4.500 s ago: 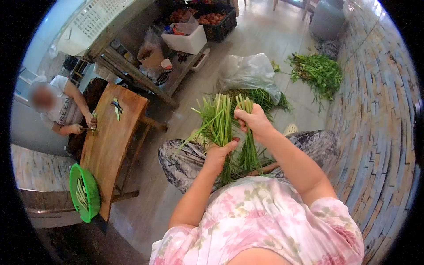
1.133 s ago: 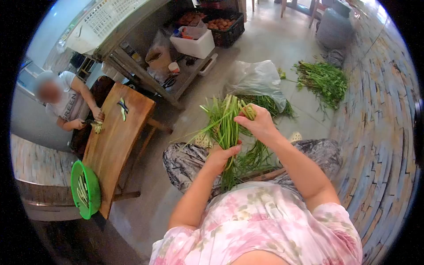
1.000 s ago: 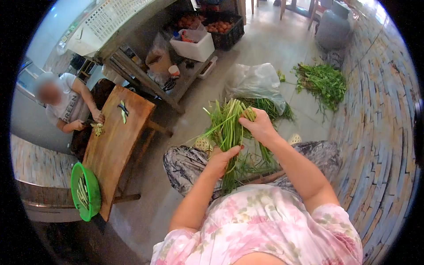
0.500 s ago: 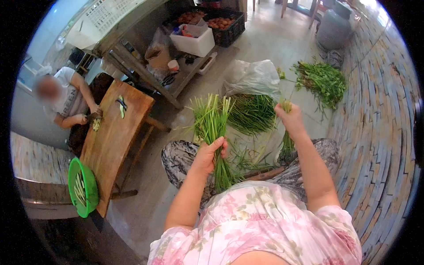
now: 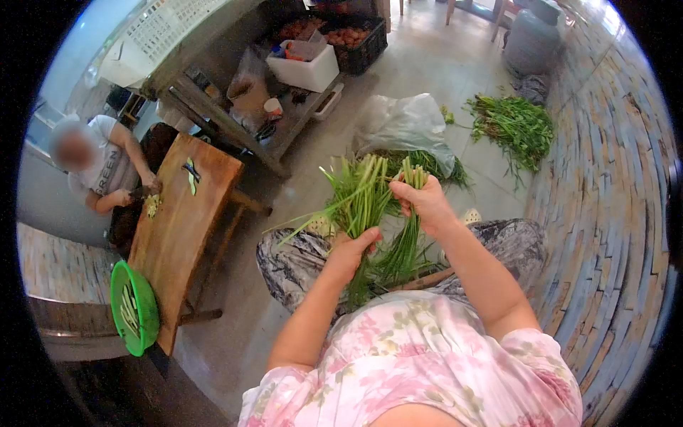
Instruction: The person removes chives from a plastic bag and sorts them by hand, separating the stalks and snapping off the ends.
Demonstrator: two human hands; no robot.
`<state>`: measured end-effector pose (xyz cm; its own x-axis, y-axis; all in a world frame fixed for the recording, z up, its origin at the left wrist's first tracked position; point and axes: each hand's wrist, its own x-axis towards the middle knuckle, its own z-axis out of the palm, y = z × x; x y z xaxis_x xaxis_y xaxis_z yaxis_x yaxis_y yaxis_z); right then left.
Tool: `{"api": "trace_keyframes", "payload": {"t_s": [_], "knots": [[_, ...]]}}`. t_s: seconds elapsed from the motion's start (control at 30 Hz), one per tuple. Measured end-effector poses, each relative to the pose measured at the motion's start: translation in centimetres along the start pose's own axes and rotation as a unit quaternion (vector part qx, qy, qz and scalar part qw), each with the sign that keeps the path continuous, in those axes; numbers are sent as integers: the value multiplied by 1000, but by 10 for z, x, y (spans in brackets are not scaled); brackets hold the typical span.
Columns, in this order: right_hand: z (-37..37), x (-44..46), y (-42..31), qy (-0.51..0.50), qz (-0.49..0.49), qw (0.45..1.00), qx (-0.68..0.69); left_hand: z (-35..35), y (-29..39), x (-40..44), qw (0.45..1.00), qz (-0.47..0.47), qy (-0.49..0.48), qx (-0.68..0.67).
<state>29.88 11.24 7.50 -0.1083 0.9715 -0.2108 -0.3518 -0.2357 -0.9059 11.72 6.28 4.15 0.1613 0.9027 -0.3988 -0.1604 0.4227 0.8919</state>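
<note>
My left hand [image 5: 350, 255] is closed around a thick bunch of long, thin green stalks [image 5: 353, 191] that look like garlic chives. Its pale ends point up and its darker tips hang down over my lap. Close beside it, my right hand [image 5: 420, 203] grips a smaller bunch of the same stalks [image 5: 404, 245] near the upper ends. The two bunches nearly meet. On the floor beyond, more of these greens [image 5: 447, 165] lie partly under a clear plastic bag [image 5: 405, 124].
Leafy herbs [image 5: 514, 127] lie by the right wall, near a gas cylinder [image 5: 533, 39]. At left, a co-worker [image 5: 114, 153] cuts something on a wooden table [image 5: 188, 235]. A green basket [image 5: 146, 306] stands at its end. Shelving holds a white box [image 5: 306, 70].
My right hand has swung left with its small bunch, from beside the pile to the left-hand bunch. The plastic bag now covers more of the pile.
</note>
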Motion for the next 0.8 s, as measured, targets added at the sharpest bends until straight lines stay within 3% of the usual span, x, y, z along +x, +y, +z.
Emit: {"api": "trace_keyframes", "payload": {"t_s": [0.23,0.43,0.63,0.8], "knots": [[-14,-6,9,-13,6,990,138,-15,-3,15,971,-22,43,-234],[-25,-11,1,5,-11,989,149,-32,5,28,924,-7,85,-373],[-38,-17,-17,42,-57,984,161,-91,36,27,910,122,130,-374],[-48,-21,-31,-1,-48,991,122,-126,50,16,903,201,221,-307]]}}
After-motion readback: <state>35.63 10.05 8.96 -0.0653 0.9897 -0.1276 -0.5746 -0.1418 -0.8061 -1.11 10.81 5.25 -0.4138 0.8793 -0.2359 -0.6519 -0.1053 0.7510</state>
